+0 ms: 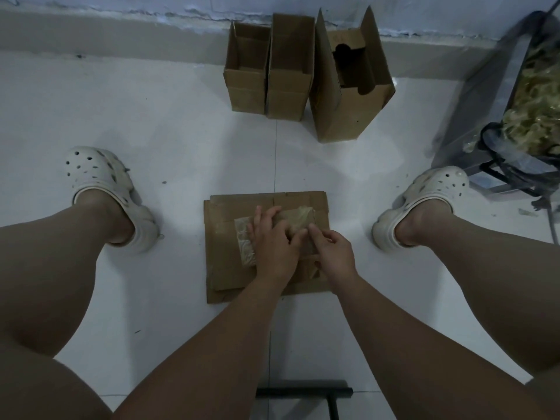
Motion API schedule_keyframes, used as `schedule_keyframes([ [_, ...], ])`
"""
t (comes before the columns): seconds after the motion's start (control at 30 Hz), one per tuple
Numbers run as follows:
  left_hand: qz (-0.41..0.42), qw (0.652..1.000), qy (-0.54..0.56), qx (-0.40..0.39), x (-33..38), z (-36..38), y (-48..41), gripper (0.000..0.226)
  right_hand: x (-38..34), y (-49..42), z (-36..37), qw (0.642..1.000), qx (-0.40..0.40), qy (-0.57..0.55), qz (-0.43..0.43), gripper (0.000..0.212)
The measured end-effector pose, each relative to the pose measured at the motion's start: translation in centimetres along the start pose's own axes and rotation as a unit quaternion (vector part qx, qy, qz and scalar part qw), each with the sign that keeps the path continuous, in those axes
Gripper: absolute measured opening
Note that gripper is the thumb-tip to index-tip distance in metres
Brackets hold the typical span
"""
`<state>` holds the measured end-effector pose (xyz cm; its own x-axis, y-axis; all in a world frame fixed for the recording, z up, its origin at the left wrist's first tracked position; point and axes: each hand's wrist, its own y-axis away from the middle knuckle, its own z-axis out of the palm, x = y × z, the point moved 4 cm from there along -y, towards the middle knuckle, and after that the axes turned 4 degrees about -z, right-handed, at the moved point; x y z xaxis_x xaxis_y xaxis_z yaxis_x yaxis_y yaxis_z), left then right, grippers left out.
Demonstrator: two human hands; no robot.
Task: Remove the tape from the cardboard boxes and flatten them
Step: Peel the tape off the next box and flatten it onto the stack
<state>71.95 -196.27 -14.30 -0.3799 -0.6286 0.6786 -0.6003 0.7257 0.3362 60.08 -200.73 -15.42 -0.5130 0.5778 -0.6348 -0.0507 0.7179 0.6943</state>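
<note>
A stack of flattened cardboard [224,268] lies on the white floor between my feet. On top of it sits a smaller folded box piece covered in shiny tape [244,241]. My left hand [272,237] presses flat on that piece, fingers spread toward its far edge. My right hand [331,247] is beside it, thumb and forefinger pinching at the tape on the piece's right part [298,218]. Three upright open cardboard boxes [288,83] stand by the wall ahead.
My two feet in white clogs [106,189] [424,204] flank the stack. A dark metal rack with a bag of pale scraps [533,110] stands at the right. A black stool bar [303,392] lies below my arms. The grey wall base [121,34] runs behind.
</note>
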Motion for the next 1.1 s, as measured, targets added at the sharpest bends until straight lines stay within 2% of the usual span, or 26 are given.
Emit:
schedule_keyframes([
  [0.27, -0.015, 1.000, -0.005, 0.007, 0.1, 0.2, -0.1, 0.019, -0.3, -0.7, 0.9, 0.998, 0.030, 0.058, -0.007, 0.035],
  [0.33, -0.029, 0.999, 0.015, 0.011, 0.2, 0.1, -0.2, 0.014, -0.6, -0.8, 1.1, 0.999, 0.024, 0.046, 0.008, 0.034],
  [0.47, -0.044, 0.996, 0.070, -0.015, 0.8, -0.3, -0.4, 0.028, -0.9, -0.9, 1.3, 0.999, 0.015, 0.036, 0.006, 0.034],
  [0.7, -0.127, 0.980, 0.142, -0.060, 1.7, -1.1, -0.7, 0.015, -1.0, -0.6, 1.7, 0.995, 0.005, 0.089, -0.043, 0.037],
  [0.77, -0.123, 0.984, 0.123, -0.047, 2.1, -1.5, -0.9, 0.010, -1.2, -0.5, 1.8, 0.993, 0.000, 0.102, -0.065, 0.038],
  [0.87, -0.114, 0.988, 0.082, -0.065, 3.0, -1.4, -1.5, 0.033, -1.3, -0.5, 1.8, 0.995, -0.021, 0.073, -0.059, 0.042],
  [0.93, -0.108, 0.989, -0.035, -0.095, 3.5, -0.9, -1.9, 0.044, -1.1, -0.9, 1.8, 0.998, -0.029, 0.048, -0.037, 0.037],
  [1.0, -0.088, 0.980, -0.134, -0.122, 3.7, -0.2, -2.3, 0.056, -0.8, -1.2, 1.8, 0.997, -0.034, 0.057, -0.026, 0.020],
  [1.03, -0.079, 0.975, -0.165, -0.123, 3.7, 0.1, -2.4, 0.059, -0.7, -1.2, 1.9, 0.998, -0.033, 0.043, -0.012, 0.018],
  [1.1, -0.062, 0.963, -0.243, -0.098, 3.5, 0.2, -2.8, 0.054, -0.9, -0.9, 2.2, 0.998, -0.056, -0.001, 0.024, 0.027],
])
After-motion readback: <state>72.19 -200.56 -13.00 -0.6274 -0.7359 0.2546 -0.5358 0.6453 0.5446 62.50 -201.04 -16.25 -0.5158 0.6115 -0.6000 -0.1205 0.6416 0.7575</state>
